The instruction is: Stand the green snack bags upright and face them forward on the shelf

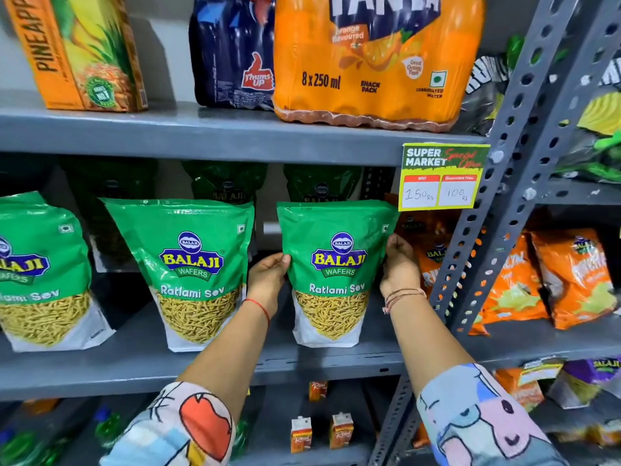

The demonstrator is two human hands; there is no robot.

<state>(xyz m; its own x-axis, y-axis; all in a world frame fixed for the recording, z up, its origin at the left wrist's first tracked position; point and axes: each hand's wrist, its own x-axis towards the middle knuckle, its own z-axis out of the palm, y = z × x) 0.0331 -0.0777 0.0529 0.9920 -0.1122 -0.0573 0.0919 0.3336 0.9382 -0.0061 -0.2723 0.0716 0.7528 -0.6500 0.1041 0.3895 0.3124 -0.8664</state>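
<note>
Three green snack bags stand upright at the front of the grey shelf (141,361), labels facing me. The right green bag (336,274) is held between both hands: my left hand (268,277) grips its left edge and my right hand (400,267) its right edge. The middle green bag (193,270) leans slightly and the left green bag (40,274) is cut off by the frame. More green bags (225,183) stand in shadow behind them.
A price tag (442,176) hangs from the shelf above, right of the held bag. Orange snack bags (571,274) fill the neighbouring rack past the grey perforated upright (487,196). Drink packs and a juice carton sit above; small cartons below.
</note>
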